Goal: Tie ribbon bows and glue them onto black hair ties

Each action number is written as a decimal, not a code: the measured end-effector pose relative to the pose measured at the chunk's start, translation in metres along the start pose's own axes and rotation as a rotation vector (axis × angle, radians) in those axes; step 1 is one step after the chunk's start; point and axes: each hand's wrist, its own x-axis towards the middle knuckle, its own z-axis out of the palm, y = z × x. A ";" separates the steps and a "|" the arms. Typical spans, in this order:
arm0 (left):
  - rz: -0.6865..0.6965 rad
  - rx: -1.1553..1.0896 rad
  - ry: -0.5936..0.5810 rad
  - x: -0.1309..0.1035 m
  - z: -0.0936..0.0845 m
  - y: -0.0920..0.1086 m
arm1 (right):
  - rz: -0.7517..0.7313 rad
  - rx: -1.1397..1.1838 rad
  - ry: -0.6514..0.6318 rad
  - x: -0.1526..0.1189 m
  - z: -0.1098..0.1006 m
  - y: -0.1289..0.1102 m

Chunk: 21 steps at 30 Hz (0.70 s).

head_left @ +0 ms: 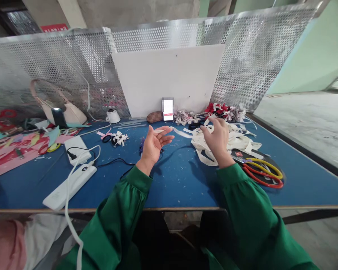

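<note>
My left hand (153, 147) is palm up above the blue table, its fingers loosely bent. A thin white fabric strip (181, 132) lies across those fingers, and its tail stretches right to a heap of white strips (240, 138). Over that heap is my right hand (217, 138), thumb and fingers apart; whether a strip touches its fingertips is hard to make out. Scissors with one red and one yellow handle (263, 171) lie on a dark round pad by my right wrist.
A phone (168, 109) stands against a white board (169, 75). Red and grey fabric bits (224, 111) lie behind the heap. On the left are a white power strip (70, 186) with cables, a small bow-like bundle (120, 138), a handbag (59, 108) and pink sheets (17, 152).
</note>
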 end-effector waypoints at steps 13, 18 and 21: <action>-0.153 0.303 -0.135 -0.011 0.010 -0.021 | -0.313 0.195 -0.506 -0.039 0.028 -0.032; -0.326 0.292 -0.136 -0.011 0.009 -0.023 | -0.177 0.249 -0.495 -0.036 0.026 -0.033; -0.435 0.292 -0.245 -0.011 0.005 -0.024 | -0.086 0.292 -0.529 -0.036 0.027 -0.033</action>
